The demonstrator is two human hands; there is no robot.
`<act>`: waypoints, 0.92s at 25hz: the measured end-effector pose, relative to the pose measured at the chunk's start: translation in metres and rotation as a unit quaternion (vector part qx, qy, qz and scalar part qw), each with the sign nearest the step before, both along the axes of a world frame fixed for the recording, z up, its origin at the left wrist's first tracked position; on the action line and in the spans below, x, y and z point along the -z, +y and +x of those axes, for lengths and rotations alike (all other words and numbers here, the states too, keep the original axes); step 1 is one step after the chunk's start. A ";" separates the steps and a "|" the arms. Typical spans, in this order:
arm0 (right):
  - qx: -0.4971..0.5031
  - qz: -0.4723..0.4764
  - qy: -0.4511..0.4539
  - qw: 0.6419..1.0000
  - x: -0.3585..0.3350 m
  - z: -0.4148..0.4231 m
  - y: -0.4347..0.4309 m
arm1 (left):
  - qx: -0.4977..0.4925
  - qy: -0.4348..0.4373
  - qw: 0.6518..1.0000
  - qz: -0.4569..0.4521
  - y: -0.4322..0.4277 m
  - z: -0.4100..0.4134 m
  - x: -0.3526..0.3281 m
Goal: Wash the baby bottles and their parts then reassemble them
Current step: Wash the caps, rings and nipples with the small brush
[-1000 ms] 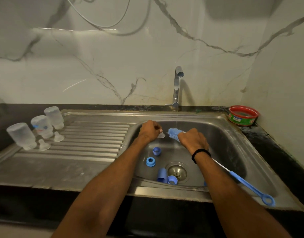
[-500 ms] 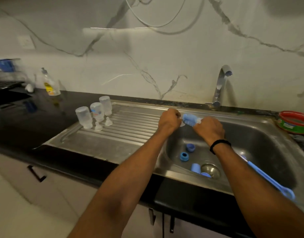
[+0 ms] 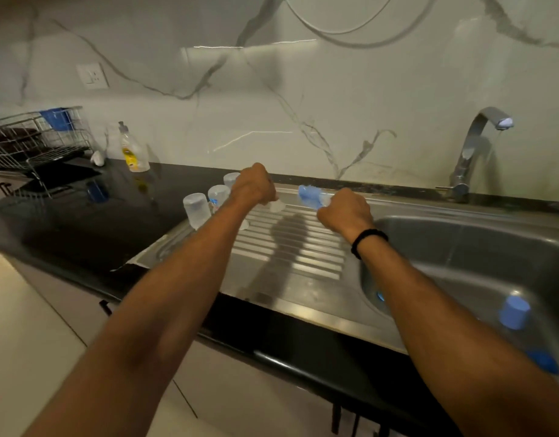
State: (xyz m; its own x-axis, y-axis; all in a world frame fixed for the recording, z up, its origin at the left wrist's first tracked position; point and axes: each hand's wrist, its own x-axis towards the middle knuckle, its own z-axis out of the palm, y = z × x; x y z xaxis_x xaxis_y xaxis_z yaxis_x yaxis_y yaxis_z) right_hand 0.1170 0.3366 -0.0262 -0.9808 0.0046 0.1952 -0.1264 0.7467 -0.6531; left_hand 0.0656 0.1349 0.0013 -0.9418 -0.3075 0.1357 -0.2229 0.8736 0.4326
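Observation:
My left hand [image 3: 253, 187] hangs over the ribbed drainboard [image 3: 290, 244] and pinches a clear bottle nipple [image 3: 276, 205] just above it. My right hand [image 3: 344, 212] grips the blue bottle brush [image 3: 311, 196], its bristle head pointing left toward the nipple. Three clear baby bottles stand upside down at the drainboard's left end, the nearest one [image 3: 196, 210] in full view and the other two partly behind my left wrist. A blue bottle cap [image 3: 513, 312] lies in the sink basin [image 3: 480, 247]; my right forearm hides most of the basin floor.
The tap [image 3: 473, 146] stands at the back right of the sink. A dish soap bottle [image 3: 131, 149] and a wire dish rack [image 3: 35, 137] are on the black counter [image 3: 82, 216] at the left. A wall socket [image 3: 92, 76] sits above them.
Both hands moved left from above the basin to over the drainboard, carrying the nipple and the brush. The view swung left, bringing the dish rack and soap bottle into sight.

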 end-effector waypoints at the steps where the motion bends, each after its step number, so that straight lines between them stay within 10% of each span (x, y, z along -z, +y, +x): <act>1: -0.008 -0.008 -0.004 1.000 0.001 -0.004 -0.009 | -0.011 -0.011 1.000 -0.018 -0.011 -0.002 -0.003; 23: -0.028 -0.003 -0.018 0.999 0.040 -0.069 -0.083 | -0.029 -0.052 0.990 -0.129 -0.057 -0.063 0.046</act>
